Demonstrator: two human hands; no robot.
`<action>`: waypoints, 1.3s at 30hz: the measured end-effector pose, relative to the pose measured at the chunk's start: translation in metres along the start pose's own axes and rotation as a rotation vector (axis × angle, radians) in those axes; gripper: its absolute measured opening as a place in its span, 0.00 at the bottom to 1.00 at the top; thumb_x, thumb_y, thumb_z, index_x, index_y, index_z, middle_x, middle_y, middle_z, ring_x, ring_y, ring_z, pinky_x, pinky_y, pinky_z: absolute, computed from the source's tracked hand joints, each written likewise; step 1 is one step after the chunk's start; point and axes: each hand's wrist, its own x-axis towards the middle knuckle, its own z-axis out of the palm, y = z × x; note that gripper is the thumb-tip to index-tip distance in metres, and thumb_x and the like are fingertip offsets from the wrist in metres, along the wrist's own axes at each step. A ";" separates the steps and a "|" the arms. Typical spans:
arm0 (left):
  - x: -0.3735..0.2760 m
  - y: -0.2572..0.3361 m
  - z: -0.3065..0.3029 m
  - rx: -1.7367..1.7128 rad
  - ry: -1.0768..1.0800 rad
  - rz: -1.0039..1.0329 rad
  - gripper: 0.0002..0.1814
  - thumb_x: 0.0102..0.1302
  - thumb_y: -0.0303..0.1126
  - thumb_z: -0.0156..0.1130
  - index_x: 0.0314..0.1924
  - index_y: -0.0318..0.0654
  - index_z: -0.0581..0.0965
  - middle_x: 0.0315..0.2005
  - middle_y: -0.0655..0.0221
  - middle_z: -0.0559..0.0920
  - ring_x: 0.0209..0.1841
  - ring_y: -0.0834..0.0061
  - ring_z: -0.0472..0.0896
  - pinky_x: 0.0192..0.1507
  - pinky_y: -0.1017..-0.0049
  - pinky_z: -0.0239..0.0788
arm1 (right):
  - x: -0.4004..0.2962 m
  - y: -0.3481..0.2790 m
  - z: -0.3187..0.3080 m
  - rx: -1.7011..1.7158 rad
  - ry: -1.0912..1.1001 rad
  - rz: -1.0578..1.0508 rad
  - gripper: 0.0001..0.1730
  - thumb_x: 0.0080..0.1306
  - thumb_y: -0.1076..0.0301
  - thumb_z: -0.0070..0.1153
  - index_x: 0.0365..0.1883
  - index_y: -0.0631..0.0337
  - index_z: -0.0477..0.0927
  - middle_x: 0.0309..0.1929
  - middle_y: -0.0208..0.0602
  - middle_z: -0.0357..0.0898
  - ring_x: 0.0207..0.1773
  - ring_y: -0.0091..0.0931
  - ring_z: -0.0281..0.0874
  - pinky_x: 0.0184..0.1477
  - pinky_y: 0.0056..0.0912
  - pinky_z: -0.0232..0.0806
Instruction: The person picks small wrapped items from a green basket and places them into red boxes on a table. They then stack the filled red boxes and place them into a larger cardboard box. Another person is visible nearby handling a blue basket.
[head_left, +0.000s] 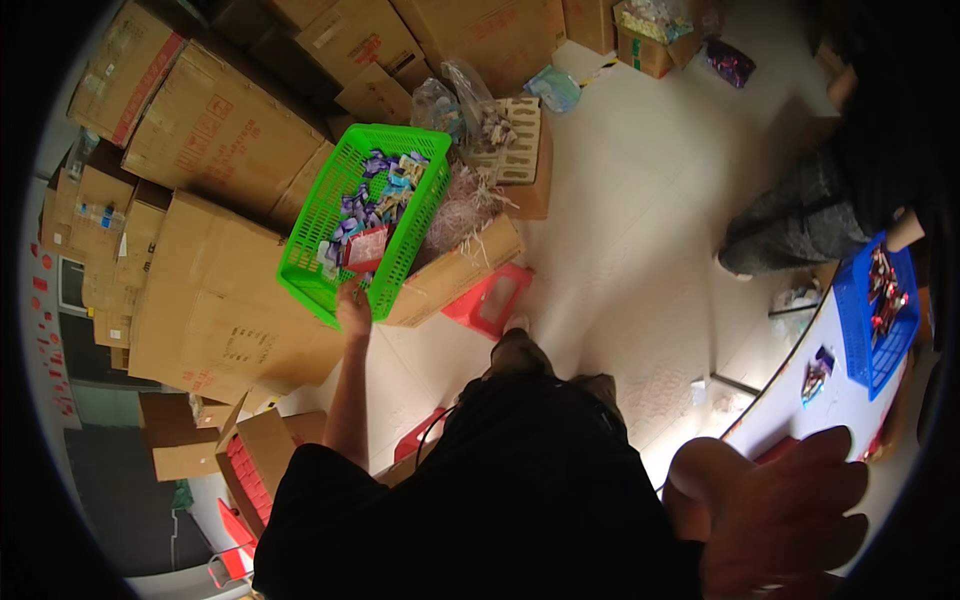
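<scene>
My left hand (354, 306) is at the near end of a green plastic basket (411, 259), its fingers over the rim by a small red box with a pale pink top (367, 248). Whether the hand grips the rim or the box cannot be told. Purple, blue and gold wrapped pieces (361, 206) lie inside the basket, which sits tilted over a carton of pink paper shreds (461, 210). At the lower right, near the camera, my right hand (787, 502) has its fingers curled; nothing shows in it. It is beside a white table (784, 390).
Large cardboard boxes (225, 135) are stacked at the left. Red plastic stools (491, 300) stand below the basket. At the right a person in dark clothes (787, 214) has a hand at a blue basket (859, 322) of red wrapped pieces on the table. An open carton (536, 187) holds moulded trays.
</scene>
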 end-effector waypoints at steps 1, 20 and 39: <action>0.010 -0.026 0.000 0.009 0.029 -0.076 0.14 0.49 0.22 0.52 0.39 0.34 0.73 0.34 0.57 0.76 0.38 0.59 0.73 0.41 0.66 0.64 | 0.001 0.003 0.014 0.036 -0.003 0.079 0.24 0.60 0.73 0.44 0.55 0.52 0.57 0.30 0.36 0.68 0.28 0.29 0.66 0.33 0.36 0.61; 0.033 -0.213 0.078 -0.488 -0.192 -0.936 0.14 0.51 0.34 0.52 0.39 0.39 0.69 0.29 0.57 0.75 0.34 0.64 0.73 0.34 0.68 0.66 | -0.099 0.236 0.403 0.144 -0.874 0.773 0.19 0.54 0.72 0.48 0.46 0.62 0.68 0.44 0.43 0.68 0.50 0.37 0.64 0.52 0.35 0.56; 0.074 -0.027 -0.014 -0.800 0.457 -0.817 0.43 0.46 0.18 0.50 0.62 0.46 0.44 0.50 0.54 0.66 0.47 0.66 0.71 0.47 0.72 0.64 | -0.103 0.262 0.500 0.202 -1.127 0.896 0.31 0.52 0.73 0.45 0.56 0.57 0.56 0.42 0.48 0.71 0.35 0.39 0.74 0.34 0.37 0.66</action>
